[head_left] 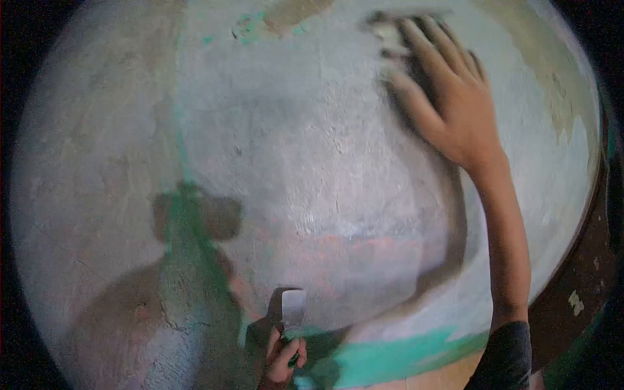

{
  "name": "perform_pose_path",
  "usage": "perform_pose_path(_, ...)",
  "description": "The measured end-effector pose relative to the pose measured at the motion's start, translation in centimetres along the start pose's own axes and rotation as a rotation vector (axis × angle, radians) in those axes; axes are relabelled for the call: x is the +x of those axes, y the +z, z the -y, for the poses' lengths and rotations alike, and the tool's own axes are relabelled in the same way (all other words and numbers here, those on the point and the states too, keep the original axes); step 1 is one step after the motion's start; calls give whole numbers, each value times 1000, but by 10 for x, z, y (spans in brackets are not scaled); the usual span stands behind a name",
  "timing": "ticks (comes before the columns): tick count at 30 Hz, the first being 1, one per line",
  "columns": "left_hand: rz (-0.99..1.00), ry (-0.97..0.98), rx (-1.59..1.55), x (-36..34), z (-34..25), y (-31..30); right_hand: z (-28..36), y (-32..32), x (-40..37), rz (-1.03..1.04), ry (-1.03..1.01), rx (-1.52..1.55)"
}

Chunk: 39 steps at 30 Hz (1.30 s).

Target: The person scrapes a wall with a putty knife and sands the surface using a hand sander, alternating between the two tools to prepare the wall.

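In the head view, my left hand point(285, 359) is at the bottom, its fingers wrapped around the handle of a putty knife point(294, 309). The broad metal blade points up, close to the wall. High on the right, my right hand point(455, 91) reaches up with its fingers over a flat, thin-edged thing point(389, 36) at the wall. Motion blurs that piece, and I cannot tell its kind; a pale part shows beside the fingertips. Around both hands the wall point(325, 143) is coated in grey-white, rough filler.
Green paint point(396, 357) runs in a band low on the wall, and a narrower green streak point(195, 227) stands at left. Brownish bare patches point(552, 71) show at upper right. A dark brown surface point(578, 266) borders the wall at right. Shadows fall across the wall.
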<state>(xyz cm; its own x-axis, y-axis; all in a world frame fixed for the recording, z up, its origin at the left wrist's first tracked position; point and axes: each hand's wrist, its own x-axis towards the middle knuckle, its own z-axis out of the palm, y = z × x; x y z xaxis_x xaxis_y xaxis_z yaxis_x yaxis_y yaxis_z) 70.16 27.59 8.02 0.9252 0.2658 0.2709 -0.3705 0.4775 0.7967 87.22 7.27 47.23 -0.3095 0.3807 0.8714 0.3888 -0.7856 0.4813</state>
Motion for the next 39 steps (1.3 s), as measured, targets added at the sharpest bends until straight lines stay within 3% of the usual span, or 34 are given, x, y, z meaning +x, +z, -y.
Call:
perform_pose_path(3,41,-56,70,4,0,-4,53,-6,-8,139,-211,136)
perform_pose_path(6,-14,-86,54,8,-7,4,67,-16,-46,252,-275,210)
perform_pose_path(9,-24,-138,46,6,-3,6,40,-23,-109,206,44,-18)
perform_pose_path(11,11,-130,66,6,-2,8,70,-44,-171,419,132,-17)
perform_pose_path(13,1,-161,99,2,0,4,106,-73,-248,629,-14,286)
perform_pose_path(15,-7,-181,121,6,-3,8,117,-92,-308,697,80,357)
perform_pose_path(17,-10,-178,115,6,3,4,126,-100,-377,694,524,152)
perform_pose_path(20,-3,-215,99,3,17,5,194,-110,-422,457,1264,296)
perform_pose_path(23,13,-234,75,10,32,16,220,-145,-429,1042,737,406)
perform_pose_path(26,0,-237,68,3,22,9,222,-120,-444,535,1299,397)
perform_pose_path(29,-8,-239,75,3,21,12,209,-100,-424,223,1460,327)
perform_pose_path(32,-6,-248,102,0,23,11,210,-127,-446,774,782,387)
perform_pose_path(35,-18,-225,129,-4,26,6,186,-118,-441,805,758,212)
perform_pose_path(36,-24,-216,133,-5,27,7,184,-109,-436,648,786,193)
perform_pose_path(39,-13,-232,136,-4,33,14,171,-101,-390,665,584,271)
